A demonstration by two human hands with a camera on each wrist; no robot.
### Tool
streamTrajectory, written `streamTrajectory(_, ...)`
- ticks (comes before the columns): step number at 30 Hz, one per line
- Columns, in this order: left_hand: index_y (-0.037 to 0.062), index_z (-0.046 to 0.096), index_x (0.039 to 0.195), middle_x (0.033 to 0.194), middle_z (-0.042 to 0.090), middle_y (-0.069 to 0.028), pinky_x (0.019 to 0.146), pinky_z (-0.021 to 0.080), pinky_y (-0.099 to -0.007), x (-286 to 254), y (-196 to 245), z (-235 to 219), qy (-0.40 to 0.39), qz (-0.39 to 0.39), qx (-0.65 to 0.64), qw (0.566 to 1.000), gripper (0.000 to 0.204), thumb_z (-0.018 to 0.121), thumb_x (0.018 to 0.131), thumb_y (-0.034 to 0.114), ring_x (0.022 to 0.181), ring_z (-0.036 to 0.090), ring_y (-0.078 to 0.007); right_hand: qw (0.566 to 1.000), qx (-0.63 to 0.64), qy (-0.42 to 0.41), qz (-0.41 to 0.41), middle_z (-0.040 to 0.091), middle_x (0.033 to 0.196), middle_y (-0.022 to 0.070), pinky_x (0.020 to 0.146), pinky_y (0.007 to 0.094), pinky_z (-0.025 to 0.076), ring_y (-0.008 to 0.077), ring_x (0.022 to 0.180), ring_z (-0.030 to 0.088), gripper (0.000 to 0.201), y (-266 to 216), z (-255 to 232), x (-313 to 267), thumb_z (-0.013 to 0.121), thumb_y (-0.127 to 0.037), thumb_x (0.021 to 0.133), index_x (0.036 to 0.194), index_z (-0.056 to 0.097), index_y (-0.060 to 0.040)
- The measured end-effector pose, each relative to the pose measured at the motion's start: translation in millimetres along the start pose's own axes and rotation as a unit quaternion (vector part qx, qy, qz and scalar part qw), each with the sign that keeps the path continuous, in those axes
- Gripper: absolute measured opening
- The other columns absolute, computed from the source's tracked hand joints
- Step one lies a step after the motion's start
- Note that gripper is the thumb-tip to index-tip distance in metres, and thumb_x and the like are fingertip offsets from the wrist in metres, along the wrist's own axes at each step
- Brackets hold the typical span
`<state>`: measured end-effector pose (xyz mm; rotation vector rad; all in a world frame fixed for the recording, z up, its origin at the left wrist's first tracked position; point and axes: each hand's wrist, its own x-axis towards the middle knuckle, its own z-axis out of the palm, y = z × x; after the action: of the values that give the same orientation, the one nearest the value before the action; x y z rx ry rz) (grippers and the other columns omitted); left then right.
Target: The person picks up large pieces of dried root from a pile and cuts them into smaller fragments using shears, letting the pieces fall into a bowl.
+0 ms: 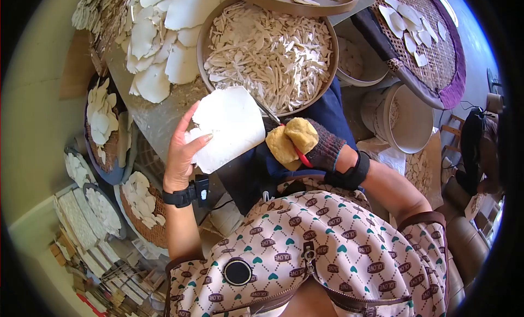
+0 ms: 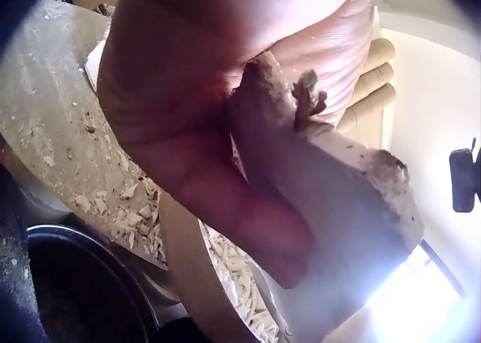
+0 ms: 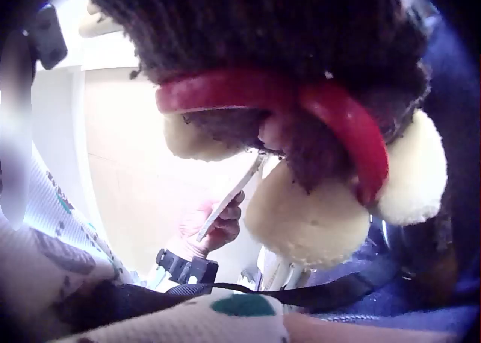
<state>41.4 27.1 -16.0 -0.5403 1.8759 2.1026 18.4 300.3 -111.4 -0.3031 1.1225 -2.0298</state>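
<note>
In the head view, my bare left hand [image 1: 183,150] holds a flat white sheet [image 1: 232,126] by its ragged left edge, thumb on top. The left wrist view shows this sheet [image 2: 323,200] close up, with rough brown bits along its torn edge. My right hand [image 1: 328,147], in a dark knitted glove, grips red-handled scissors [image 1: 303,159]. Yellow foam pads [image 1: 281,145] sit around the handles. The blades extend to the sheet's right edge. In the right wrist view, the red handle [image 3: 225,91] loops over the gloved fingers, between pale foam lumps [image 3: 308,223].
A round tray [image 1: 203,49] full of white strips lies beyond the sheet. Larger white pieces [image 1: 183,63] are piled left of it. At right stand a white bucket [image 1: 376,112] and a woven tray [image 1: 445,60] with slices. Several more trays of pieces stand at lower left.
</note>
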Motion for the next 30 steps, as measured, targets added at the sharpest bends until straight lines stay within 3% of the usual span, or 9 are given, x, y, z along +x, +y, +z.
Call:
streamTrajectory(2, 0.0063, 0.04, 0.138, 0.122, 0.055, -0.0077, 0.092, 0.044, -0.0268, 0.2, 4.6, 0.6, -0.014, -0.007, -0.006, 1.0, 0.068, 0.064, 0.075, -0.006, 0.104, 0.056, -0.0139, 0.996, 0.079, -0.041, -0.017, 0.065, 0.084, 0.0074, 0.07, 0.0289, 0.049, 0.0146, 0.077, 0.059, 0.017, -10.7, 4.7, 1.4, 0.06, -0.019, 0.088, 0.088, 0.063, -0.0023)
streamTrajectory(4, 0.0063, 0.039, 0.138, 0.121, 0.055, -0.0081, 0.091, 0.045, -0.0267, 0.4, 8.7, 1.5, -0.04, -0.021, -0.01, 0.999, 0.07, 0.064, 0.074, -0.005, 0.103, 0.057, -0.0139, 0.995, -0.044, -0.003, -0.088, 0.065, 0.09, 0.0061, 0.07, 0.0292, 0.049, 0.0126, 0.08, 0.06, 0.018, -0.8, 3.0, 1.8, 0.06, -0.018, 0.088, 0.092, 0.063, -0.0011)
streamTrajectory(11, 0.0054, 0.025, 0.143, 0.119, 0.053, -0.011, 0.087, 0.049, -0.0293, -6.2, 7.5, -4.4, -0.027, -0.039, 0.002, 0.999, 0.081, 0.068, 0.075, 0.0, 0.096, 0.06, -0.0171, 0.972, 0.232, -0.007, 0.046, 0.063, 0.092, 0.0103, 0.078, 0.0321, 0.05, 0.0252, 0.085, 0.062, 0.02, -5.7, 0.2, 1.4, 0.061, -0.011, 0.084, 0.101, 0.057, -0.0027)
streamTrajectory(12, 0.005, 0.022, 0.143, 0.118, 0.053, -0.0113, 0.086, 0.049, -0.0301, -11.0, 3.7, -6.1, -0.018, -0.038, 0.007, 0.999, 0.082, 0.068, 0.075, 0.002, 0.094, 0.06, -0.018, 0.997, 0.039, -0.006, -0.067, 0.063, 0.09, 0.0107, 0.079, 0.0323, 0.05, 0.0271, 0.085, 0.062, 0.02, -5.2, -2.3, 3.1, 0.062, -0.011, 0.082, 0.1, 0.058, -0.0036)
streamTrajectory(13, 0.0032, 0.022, 0.142, 0.118, 0.052, -0.0125, 0.084, 0.051, -0.0321, -18.8, 4.6, 7.3, -0.003, -0.024, 0.008, 1.0, 0.081, 0.068, 0.076, 0.005, 0.094, 0.059, -0.0199, 0.972, -0.156, -0.003, -0.175, 0.062, 0.089, 0.0112, 0.08, 0.0325, 0.05, 0.0289, 0.085, 0.062, 0.02, -5.1, -5.0, 6.0, 0.063, -0.011, 0.081, 0.099, 0.058, -0.0046)
streamTrajectory(15, 0.0021, 0.025, 0.14, 0.118, 0.052, -0.0134, 0.085, 0.05, -0.0326, -22.0, -10.6, 19.6, 0.108, 0.056, -0.048, 0.991, 0.075, 0.067, 0.078, 0.005, 0.097, 0.058, -0.0205, 0.921, -0.311, -0.007, -0.236, 0.062, 0.088, 0.0118, 0.081, 0.0332, 0.05, 0.0306, 0.084, 0.062, 0.023, 5.9, -11.3, 8.1, 0.065, -0.014, 0.077, 0.098, 0.059, -0.0061)
streamTrajectory(20, 0.0008, 0.037, 0.131, 0.124, 0.051, -0.0133, 0.09, 0.046, -0.0339, -17.1, -42.8, 39.9, 0.311, 0.204, -0.146, 0.917, 0.046, 0.053, 0.088, 0.003, 0.11, 0.053, -0.022, 0.961, -0.263, -0.019, -0.079, 0.063, 0.093, 0.0128, 0.078, 0.036, 0.051, 0.0314, 0.087, 0.062, 0.037, 11.7, 2.3, 8.8, 0.07, -0.027, 0.07, 0.099, 0.058, -0.0078)
streamTrajectory(28, 0.0039, 0.027, 0.137, 0.131, 0.043, -0.0148, 0.096, 0.042, -0.0373, -8.7, -41.1, 59.0, 0.267, 0.173, -0.11, 0.942, 0.055, 0.053, 0.089, 0.002, 0.116, 0.047, -0.0232, 0.907, -0.394, -0.035, -0.144, 0.063, 0.096, 0.0125, 0.079, 0.0353, 0.051, 0.0308, 0.089, 0.062, 0.038, 4.2, 10.6, 16.2, 0.071, -0.026, 0.07, 0.1, 0.058, -0.0071)
streamTrajectory(30, 0.004, 0.025, 0.138, 0.132, 0.042, -0.0151, 0.097, 0.042, -0.0374, -9.8, -40.7, 58.5, 0.252, 0.175, -0.086, 0.948, 0.057, 0.052, 0.088, 0.001, 0.117, 0.047, -0.0232, 0.991, -0.121, -0.017, -0.05, 0.064, 0.101, 0.0099, 0.081, 0.0309, 0.051, 0.021, 0.092, 0.062, 0.029, 17.7, 4.1, 18.0, 0.066, -0.022, 0.082, 0.103, 0.06, -0.0032)
